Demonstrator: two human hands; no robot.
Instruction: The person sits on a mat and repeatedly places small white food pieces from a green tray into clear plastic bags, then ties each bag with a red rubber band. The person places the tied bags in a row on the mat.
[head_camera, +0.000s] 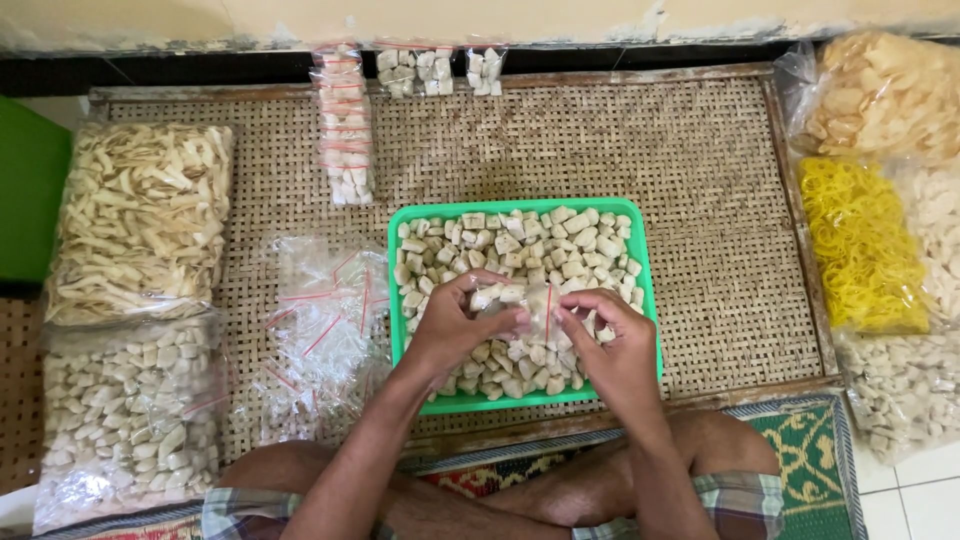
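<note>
Head view: left hand (462, 325) and right hand (610, 340) over green tray (520, 402) of pale cracker pieces (560, 250), fingers of both pinched on small clear bag (525, 300), partly filled. Empty bags (320, 330) just beside, left.

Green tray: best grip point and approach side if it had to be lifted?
Grip the green tray by its raised rim on the two short sides, from left and right. It lies flat and brimful of loose pieces, and both hands hover over its near edge.
</note>
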